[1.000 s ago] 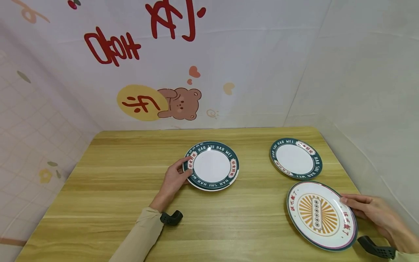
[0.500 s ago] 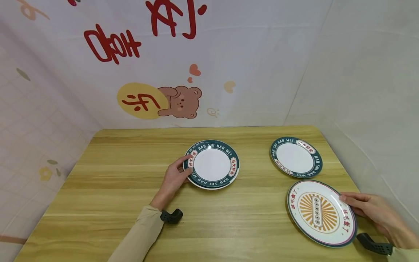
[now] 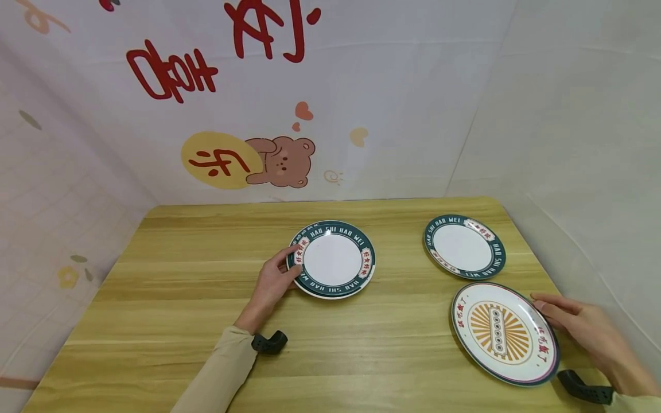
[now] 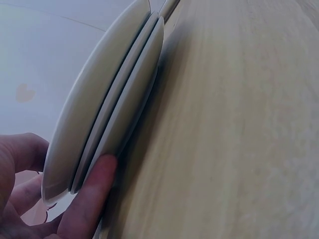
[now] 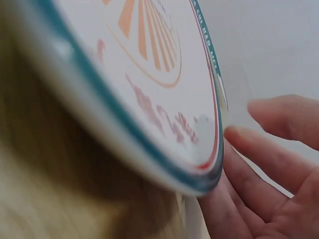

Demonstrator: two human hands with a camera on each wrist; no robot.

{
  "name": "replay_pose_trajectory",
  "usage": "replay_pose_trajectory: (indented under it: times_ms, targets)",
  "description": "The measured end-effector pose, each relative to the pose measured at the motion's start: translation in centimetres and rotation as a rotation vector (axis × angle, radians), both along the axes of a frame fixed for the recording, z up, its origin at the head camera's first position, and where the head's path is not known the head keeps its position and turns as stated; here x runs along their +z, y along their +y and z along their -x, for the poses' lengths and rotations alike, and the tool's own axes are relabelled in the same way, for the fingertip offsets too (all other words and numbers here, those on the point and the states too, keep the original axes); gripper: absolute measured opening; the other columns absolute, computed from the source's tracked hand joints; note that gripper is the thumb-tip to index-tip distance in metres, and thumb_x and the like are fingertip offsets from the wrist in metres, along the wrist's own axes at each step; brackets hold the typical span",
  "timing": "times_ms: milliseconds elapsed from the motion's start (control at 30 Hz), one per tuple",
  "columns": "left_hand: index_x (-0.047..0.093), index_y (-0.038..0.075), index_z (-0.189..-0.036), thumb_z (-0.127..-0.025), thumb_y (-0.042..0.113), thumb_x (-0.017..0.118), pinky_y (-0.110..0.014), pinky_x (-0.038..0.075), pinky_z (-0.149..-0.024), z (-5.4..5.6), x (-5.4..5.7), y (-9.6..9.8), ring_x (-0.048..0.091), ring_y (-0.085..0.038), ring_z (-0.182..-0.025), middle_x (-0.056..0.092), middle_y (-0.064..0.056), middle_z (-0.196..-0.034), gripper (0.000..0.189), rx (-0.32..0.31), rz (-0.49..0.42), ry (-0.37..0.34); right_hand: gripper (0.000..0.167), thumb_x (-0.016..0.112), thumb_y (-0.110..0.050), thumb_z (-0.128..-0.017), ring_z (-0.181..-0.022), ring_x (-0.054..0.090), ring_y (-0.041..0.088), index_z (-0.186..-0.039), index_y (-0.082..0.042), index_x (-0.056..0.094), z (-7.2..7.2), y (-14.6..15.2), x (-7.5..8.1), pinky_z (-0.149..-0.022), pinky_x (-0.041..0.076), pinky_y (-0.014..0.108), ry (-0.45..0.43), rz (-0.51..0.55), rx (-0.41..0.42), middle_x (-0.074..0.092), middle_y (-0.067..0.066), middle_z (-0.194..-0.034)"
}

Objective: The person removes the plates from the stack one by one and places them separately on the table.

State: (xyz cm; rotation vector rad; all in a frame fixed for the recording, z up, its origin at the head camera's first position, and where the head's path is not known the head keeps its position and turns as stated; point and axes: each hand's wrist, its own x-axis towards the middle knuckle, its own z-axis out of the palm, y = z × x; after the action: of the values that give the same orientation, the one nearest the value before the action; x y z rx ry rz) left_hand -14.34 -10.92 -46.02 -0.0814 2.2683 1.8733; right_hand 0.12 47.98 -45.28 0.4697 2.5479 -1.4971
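Right hand [image 3: 588,327]: one digit stood off, others lay loosely at the rim of a glossy round white plate with orange sunburst [image 3: 505,334], near the right edge of the wood-grained desk [image 3: 181,275]. Left hand [image 3: 272,281]: pinched a stack of round white, green-rimmed plates [image 3: 331,261], mid-desk; wide surface ran leftward. Single green-rimmed white plate [image 3: 463,248]: lay near the far right corner. Pale printed wall [image 3: 408,80] rose behind.

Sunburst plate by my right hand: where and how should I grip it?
Probably pinch the right rim of the sunburst plate, from the right: that edge flares above the table, leaving room underneath, and your right hand is beside it.
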Motion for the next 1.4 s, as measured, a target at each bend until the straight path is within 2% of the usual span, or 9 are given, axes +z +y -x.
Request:
replay_pose_trajectory:
  times_ms: [167, 400, 533, 633, 767, 867, 1000, 1200, 1400]
  targets:
    - [0.056, 0.017, -0.15, -0.1, 0.008, 0.066, -0.029, 0.063, -0.074, -0.1, 0.0, 0.0, 0.067, -0.026, -0.102, 0.06, -0.021, -0.133, 0.051, 0.006, 0.006, 0.004, 0.032, 0.062, -0.027, -0.106, -0.096, 0.063, -0.015, -0.135, -0.016, 0.07, -0.4, -1.0, 0.1, -0.076, 0.053, 0.008, 0.09, 0.07, -0.013, 0.068, -0.03, -0.109]
    - [0.056, 0.016, -0.15, -0.1, 0.007, 0.066, -0.028, 0.062, -0.07, -0.1, -0.1, 0.1, 0.067, -0.024, -0.101, 0.06, -0.022, -0.135, 0.052, 0.008, 0.009, 0.014, 0.068, 0.056, -0.045, -0.106, -0.099, 0.043, -0.029, -0.156, -0.002, 0.043, -0.8, -2.3, 0.9, -0.081, 0.034, -0.003, 0.115, -0.169, -0.054, 0.051, -0.037, -0.126]
    - [0.057, 0.018, -0.15, -0.1, 0.008, 0.066, -0.028, 0.062, -0.069, -0.1, -0.1, 0.1, 0.067, -0.024, -0.101, 0.06, -0.021, -0.135, 0.052, 0.009, 0.014, 0.011, 0.07, 0.051, -0.051, -0.106, -0.128, 0.048, -0.006, -0.16, -0.008, 0.038, -0.8, -3.3, 1.6, -0.107, 0.034, 0.01, 0.105, -0.241, -0.079, 0.045, -0.017, -0.151]
    - [0.056, 0.019, -0.15, -0.1, 0.009, 0.066, -0.028, 0.062, -0.071, -0.2, 0.0, 0.1, 0.067, -0.025, -0.101, 0.06, -0.02, -0.134, 0.052, 0.008, 0.011, 0.007, 0.067, 0.049, -0.054, -0.106, -0.141, 0.033, 0.001, -0.161, -0.017, 0.04, -0.7, -4.2, 2.2, -0.112, 0.027, 0.014, 0.12, -0.286, -0.103, 0.04, -0.018, -0.155]
    - [0.056, 0.018, -0.15, -0.1, 0.008, 0.065, -0.029, 0.063, -0.073, -0.2, 0.0, 0.0, 0.067, -0.026, -0.102, 0.06, -0.021, -0.134, 0.052, 0.002, -0.005, 0.008, 0.059, 0.052, -0.05, -0.106, -0.12, 0.035, -0.02, -0.157, -0.022, 0.048, -0.3, -5.7, 3.2, -0.088, 0.029, 0.0, 0.199, -0.29, -0.118, 0.045, -0.032, -0.142]
    - [0.055, 0.017, -0.15, -0.1, 0.008, 0.065, -0.03, 0.063, -0.073, -0.2, 0.0, 0.1, 0.068, -0.026, -0.103, 0.06, -0.022, -0.133, 0.052, 0.001, -0.013, 0.013, 0.056, 0.054, -0.048, -0.106, -0.107, 0.038, -0.025, -0.155, -0.021, 0.052, 0.2, -7.0, 3.8, -0.081, 0.031, -0.003, 0.246, -0.293, -0.11, 0.053, -0.022, -0.143]
    - [0.055, 0.017, -0.15, -0.101, 0.008, 0.065, -0.029, 0.063, -0.073, -0.2, 0.0, 0.1, 0.068, -0.026, -0.102, 0.061, -0.022, -0.131, 0.051, 0.0, 0.0, 0.019, 0.054, 0.055, -0.045, -0.107, -0.102, 0.041, -0.026, -0.153, -0.017, 0.054, 0.9, -8.9, 4.7, -0.077, 0.035, -0.001, 0.28, -0.319, -0.078, 0.057, 0.012, -0.148]
    - [0.056, 0.018, -0.15, -0.101, 0.008, 0.065, -0.028, 0.063, -0.072, -0.1, 0.0, 0.1, 0.068, -0.025, -0.101, 0.061, -0.021, -0.131, 0.051, 0.002, 0.006, 0.019, 0.046, 0.057, -0.038, -0.107, -0.105, 0.048, -0.023, -0.15, -0.02, 0.058, 1.8, -11.4, 5.6, -0.079, 0.038, 0.0, 0.369, -0.282, -0.009, 0.062, -0.001, -0.143]
    - [0.056, 0.018, -0.15, -0.1, 0.008, 0.065, -0.029, 0.063, -0.073, -0.1, -0.1, 0.1, 0.067, -0.026, -0.103, 0.06, -0.022, -0.133, 0.052, 0.008, 0.003, 0.011, 0.044, 0.056, -0.037, -0.108, -0.111, 0.05, -0.02, -0.148, -0.021, 0.059, 2.9, -14.4, 6.1, -0.084, 0.039, 0.001, 0.389, -0.234, 0.057, 0.061, 0.008, -0.146]
